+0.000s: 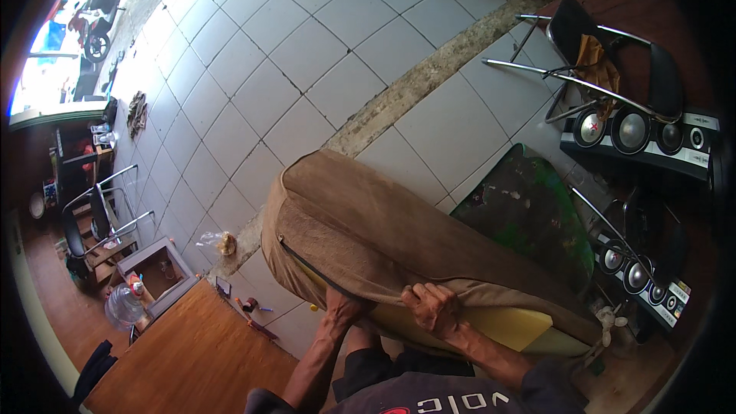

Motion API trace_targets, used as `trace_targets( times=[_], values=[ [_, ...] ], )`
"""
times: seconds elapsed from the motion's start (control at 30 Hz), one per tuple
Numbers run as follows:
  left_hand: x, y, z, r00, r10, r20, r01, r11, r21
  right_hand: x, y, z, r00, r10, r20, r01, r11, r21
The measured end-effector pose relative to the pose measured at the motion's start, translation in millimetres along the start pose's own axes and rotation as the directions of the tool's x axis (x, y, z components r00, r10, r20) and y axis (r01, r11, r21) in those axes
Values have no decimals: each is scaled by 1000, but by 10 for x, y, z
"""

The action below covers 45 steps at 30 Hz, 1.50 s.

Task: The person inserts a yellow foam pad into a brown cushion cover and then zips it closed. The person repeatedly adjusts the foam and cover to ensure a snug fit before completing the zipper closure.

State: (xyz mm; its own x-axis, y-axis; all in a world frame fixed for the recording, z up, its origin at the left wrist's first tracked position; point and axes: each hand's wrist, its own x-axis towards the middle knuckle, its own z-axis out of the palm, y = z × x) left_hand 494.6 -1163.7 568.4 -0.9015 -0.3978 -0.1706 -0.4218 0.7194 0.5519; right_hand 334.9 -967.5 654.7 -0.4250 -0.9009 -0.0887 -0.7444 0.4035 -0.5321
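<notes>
A long cushion in a brown fabric cover [360, 215] lies across in front of me, close to my lap. Along its near side the cover gapes, and yellow foam [498, 326] shows inside. A dark edging, perhaps a zipper, runs along the left part of the opening. My left hand [341, 313] reaches into this gap; its fingers are hidden under the fabric. To the right of it, my right hand [434, 310] is closed on the edge of the cover, bunching the fabric above the foam.
Beyond the cushion's right end lies a green-edged dark panel [521, 215]. Speaker boxes [636, 138] and a folding chair [571, 27] stand at right. A wooden tabletop [192, 353] is at lower left, near a grey frame [157, 276] and a plastic bag [218, 244] on the tiles.
</notes>
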Motion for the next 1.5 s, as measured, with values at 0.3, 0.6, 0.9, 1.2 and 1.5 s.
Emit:
trace_targets(
  times=[0.3,0.6,0.9,1.2,1.5],
  values=[
    [11,343,-664,949,-308,-62,292,938,-185,-33,-96,80,1000,18,-14,-19,997,-73],
    [-255,373,-989,910,224,350,-262,963,66,81,-30,-17,993,-47,105,50,998,-25],
    [201,493,-474,885,450,-117,-464,868,-174,215,200,35,992,-69,105,59,993,102],
    [-180,726,-290,888,-170,-427,178,984,-22,508,169,-53,920,-335,204,372,911,-181],
    [-452,1102,-120,177,-984,22,613,92,-785,1274,82,-9,383,-682,623,853,520,45]
  ],
)
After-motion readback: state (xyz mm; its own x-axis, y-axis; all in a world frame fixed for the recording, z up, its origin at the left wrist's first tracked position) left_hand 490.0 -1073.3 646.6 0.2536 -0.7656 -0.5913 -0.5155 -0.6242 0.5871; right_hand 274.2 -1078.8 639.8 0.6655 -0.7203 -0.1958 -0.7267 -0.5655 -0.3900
